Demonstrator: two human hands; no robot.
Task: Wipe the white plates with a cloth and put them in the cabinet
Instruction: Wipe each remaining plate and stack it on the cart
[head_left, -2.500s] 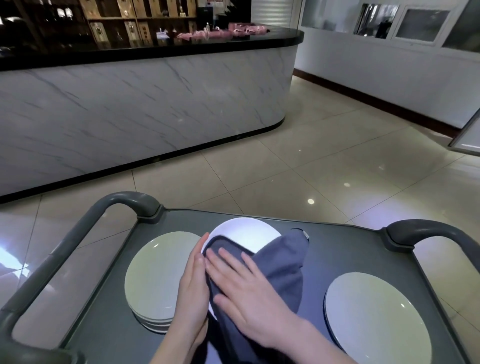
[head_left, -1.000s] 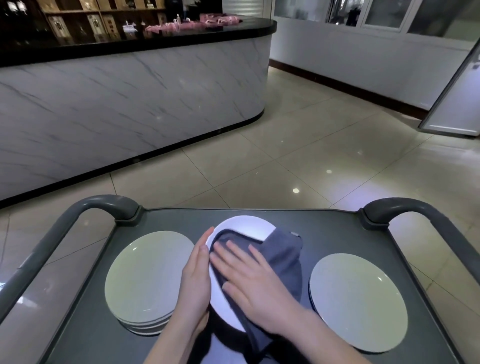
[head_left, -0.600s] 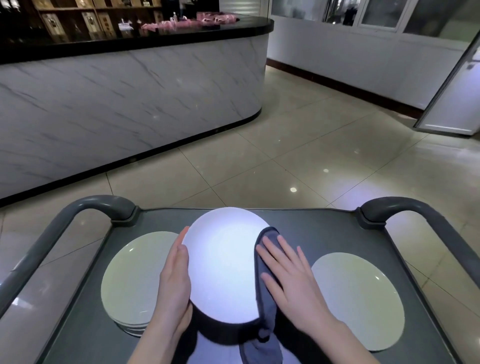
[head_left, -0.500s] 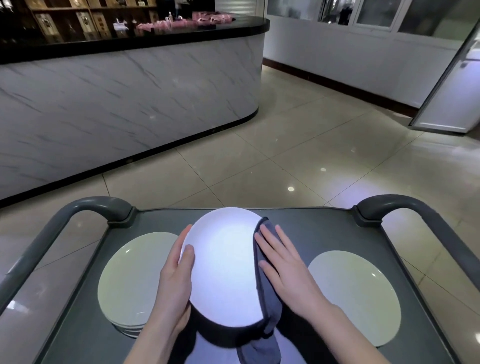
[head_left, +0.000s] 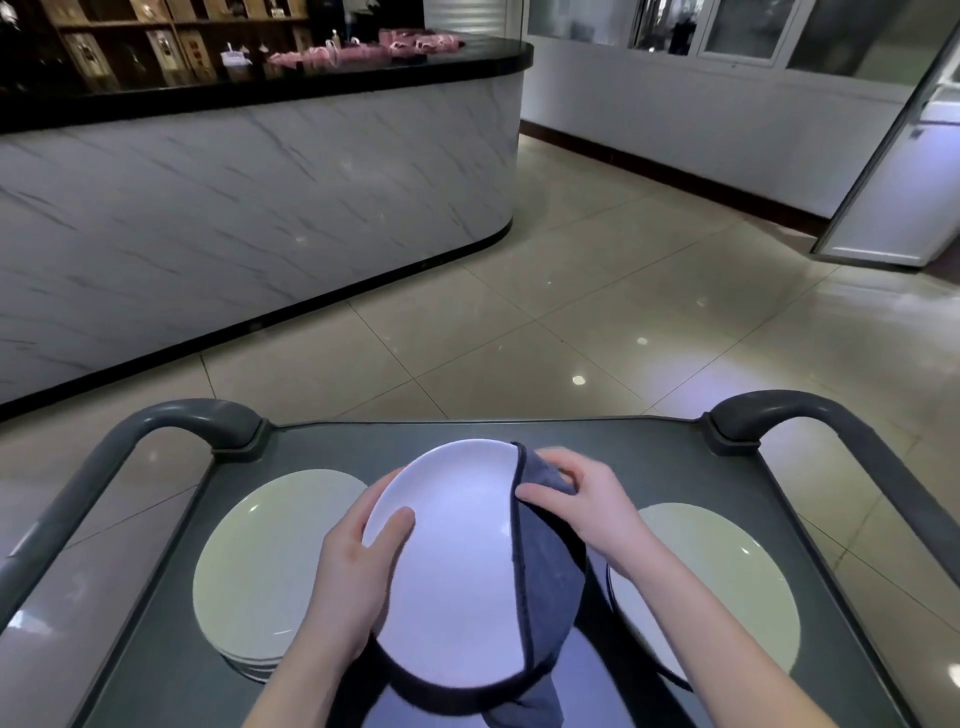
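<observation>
While a grey cart (head_left: 675, 467) carries a plate stack (head_left: 260, 561) at left and another plate (head_left: 727, 582) at right, a white plate (head_left: 452, 561) is held tilted above its middle. A grey cloth (head_left: 545, 571) drapes the plate's right side. The left hand (head_left: 353, 571) clamps the left rim, thumb on top; the right hand (head_left: 587, 504) pinches cloth against the right rim.

Cart (head_left: 649, 447) top crowded: plate stack (head_left: 270, 561) at left, plate (head_left: 727, 587) at right, held plate (head_left: 457, 561) and cloth (head_left: 545, 561) between them. Bare strip ran along the far edge. Handles (head_left: 171, 421) rose at both far corners. Floor (head_left: 571, 291) beyond lay open up to the counter (head_left: 234, 197).
</observation>
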